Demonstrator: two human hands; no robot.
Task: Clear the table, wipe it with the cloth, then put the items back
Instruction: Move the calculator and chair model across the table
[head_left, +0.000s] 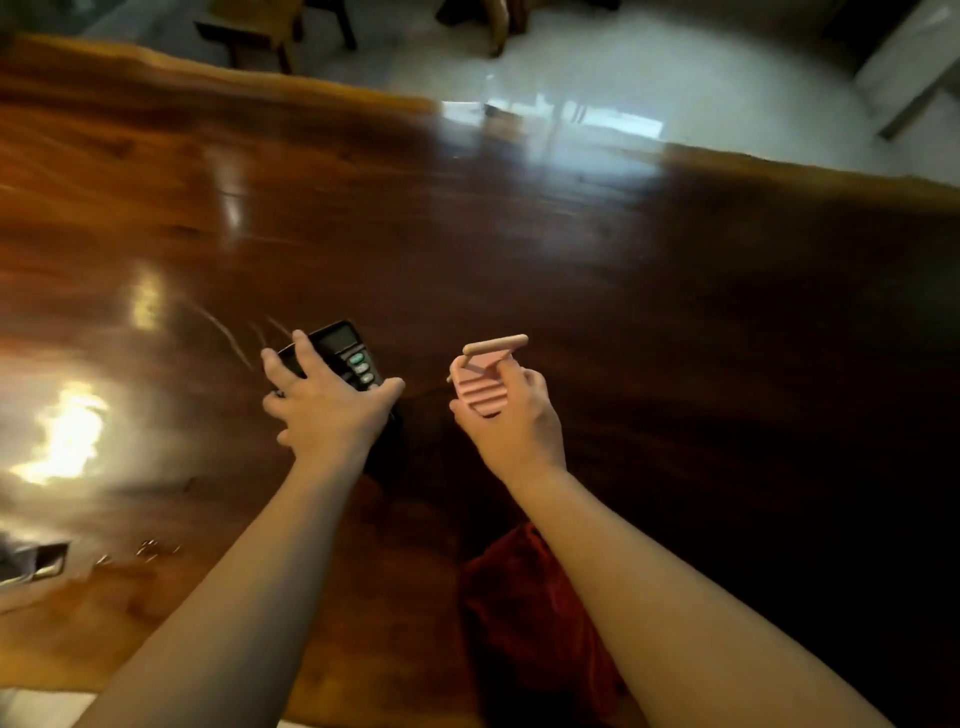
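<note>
A black handheld device with a small screen and green buttons (347, 349) lies on the glossy dark wooden table (519, 234). My left hand (327, 410) rests over its near end, fingers spread around it. My right hand (511, 421) holds a pink ribbed plastic stand with a rod-shaped top (485, 376) just above the table, to the right of the device. A dark red cloth (524, 608) lies bunched on the table near the front edge, partly under my right forearm.
A small metal-looking object (36, 564) and some small shiny bits (150, 551) sit at the near left of the table. Beyond the far table edge are a pale tiled floor (675, 67) and wooden chair legs (270, 31).
</note>
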